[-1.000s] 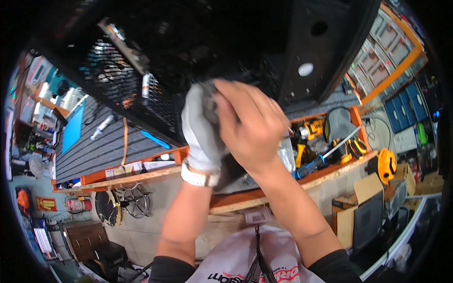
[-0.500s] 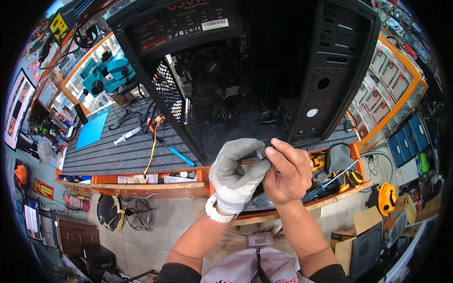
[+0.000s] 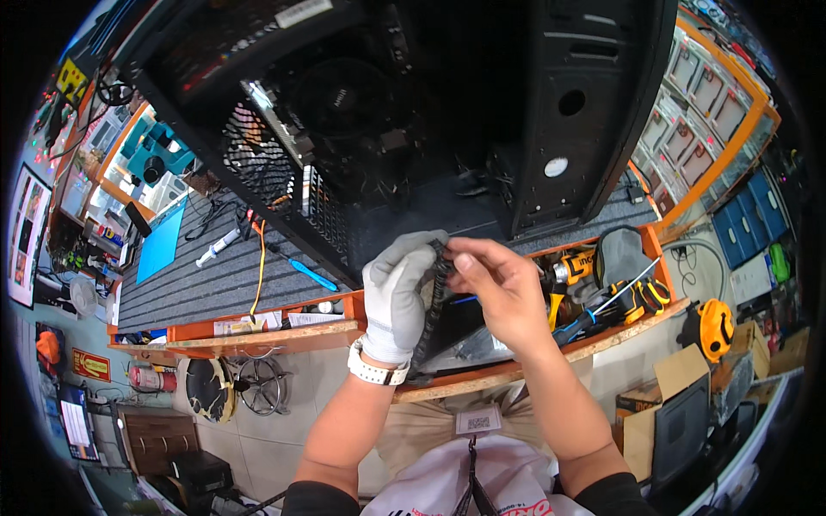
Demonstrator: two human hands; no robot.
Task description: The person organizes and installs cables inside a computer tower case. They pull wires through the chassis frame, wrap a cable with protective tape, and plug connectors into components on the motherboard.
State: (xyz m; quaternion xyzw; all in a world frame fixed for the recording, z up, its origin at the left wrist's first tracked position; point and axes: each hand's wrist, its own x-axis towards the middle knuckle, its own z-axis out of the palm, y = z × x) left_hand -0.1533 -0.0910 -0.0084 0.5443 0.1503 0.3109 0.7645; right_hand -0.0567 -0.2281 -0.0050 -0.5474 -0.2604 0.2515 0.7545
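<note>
A black, ribbed-looking cable [image 3: 436, 297] hangs down between my hands, its upper end held at the fingertips. My left hand [image 3: 394, 297], in a grey and white glove with a white watch at the wrist, is closed on it. The bare right hand [image 3: 506, 292] pinches near the same upper end, where the fingers partly hide what they grip. Just beyond both hands stands an open black computer case [image 3: 564, 142]. Inside the case, a round fan [image 3: 340, 99] and circuit board show dimly.
Below my hands, an open drawer [image 3: 482, 383] holds a yellow drill [image 3: 572, 268] and a blue-handled screwdriver [image 3: 575, 328]. On the ribbed grey mat [image 3: 202, 288] lie a syringe [image 3: 217, 248], a blue tool [image 3: 313, 275] and a blue sheet [image 3: 162, 245]. An open cardboard box [image 3: 641, 430] stands at lower right.
Both hands have shifted slightly left. More of the black cable now shows hanging between them. My view has shifted, so the case appears higher and farther left.
</note>
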